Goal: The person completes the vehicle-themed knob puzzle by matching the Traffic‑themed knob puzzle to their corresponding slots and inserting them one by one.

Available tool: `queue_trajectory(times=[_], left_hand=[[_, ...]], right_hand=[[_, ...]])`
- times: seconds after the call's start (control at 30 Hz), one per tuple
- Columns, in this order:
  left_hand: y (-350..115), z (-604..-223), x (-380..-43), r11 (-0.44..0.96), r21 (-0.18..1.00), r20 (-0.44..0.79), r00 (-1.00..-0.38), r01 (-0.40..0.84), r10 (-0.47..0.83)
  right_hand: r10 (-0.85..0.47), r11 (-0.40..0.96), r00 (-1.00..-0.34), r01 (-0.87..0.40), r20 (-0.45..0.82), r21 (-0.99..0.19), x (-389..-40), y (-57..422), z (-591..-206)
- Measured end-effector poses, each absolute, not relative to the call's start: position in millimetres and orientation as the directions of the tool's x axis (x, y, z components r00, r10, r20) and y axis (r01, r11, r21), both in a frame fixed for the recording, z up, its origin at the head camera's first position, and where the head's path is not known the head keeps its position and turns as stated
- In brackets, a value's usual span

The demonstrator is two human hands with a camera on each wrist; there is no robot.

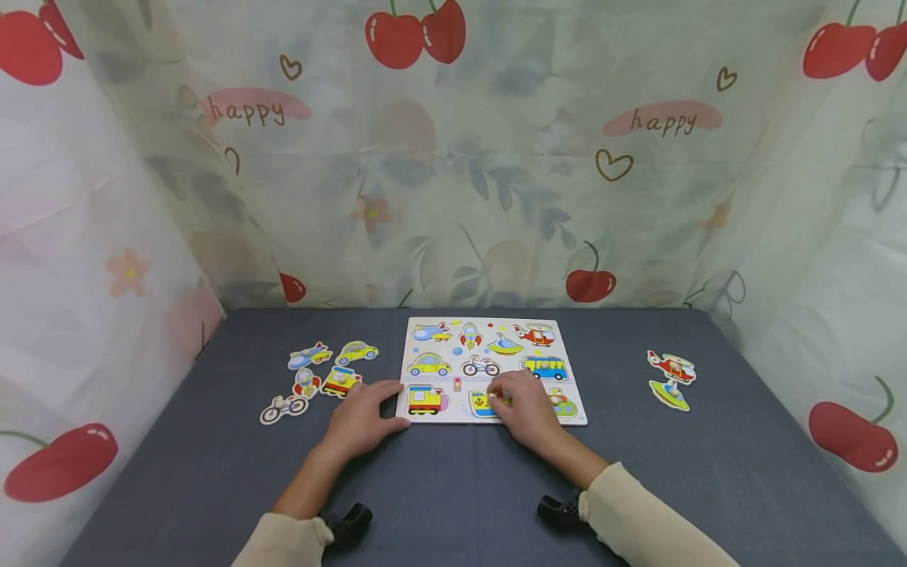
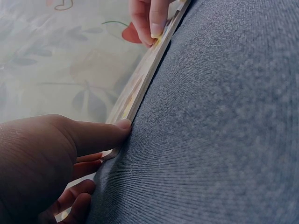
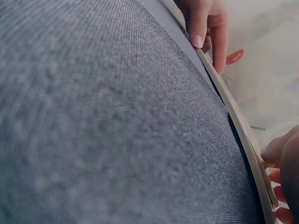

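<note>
A white puzzle board [image 1: 460, 324] with printed vehicles lies flat on the dark cloth. My left hand [image 1: 361, 417] holds its near left corner, thumb at the front edge and index finger along the left side; the left wrist view shows this thumb [image 2: 105, 135] against the rim. Over the board's front row, my right hand [image 1: 526, 405] pinches a boat puzzle piece [image 1: 481, 405] marked with an anchor. Part of that piece is covered by the fingers. A bus piece [image 1: 546, 368] sits on the board just beyond the right hand, and a green vehicle [image 1: 564, 405] lies beside it.
Loose at left are puzzle pieces: a plane [image 1: 309, 356], a car [image 1: 357, 352], a rocket [image 1: 307, 383], a train [image 1: 341, 381] and a bicycle [image 1: 283, 409]. At right, a helicopter piece [image 1: 671, 367] touches a flying saucer piece [image 1: 669, 395]. A patterned curtain [image 1: 453, 197] surrounds the table.
</note>
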State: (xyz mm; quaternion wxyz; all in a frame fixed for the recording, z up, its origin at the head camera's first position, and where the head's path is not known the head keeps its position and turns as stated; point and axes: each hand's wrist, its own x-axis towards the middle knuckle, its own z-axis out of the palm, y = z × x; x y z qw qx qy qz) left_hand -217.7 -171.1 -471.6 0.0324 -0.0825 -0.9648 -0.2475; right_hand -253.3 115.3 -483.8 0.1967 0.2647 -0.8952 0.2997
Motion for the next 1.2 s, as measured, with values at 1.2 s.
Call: queue_trajectory(times=[1.2], left_hand=[[-171.6,-472.0,-218.5,0.860,0.482,0.086,-0.986,0.164,0.140]], right_hand=[[-0.345,0.731,-0.845,-0.514,0.408,-0.449,-252.6,134.0,-473.9]])
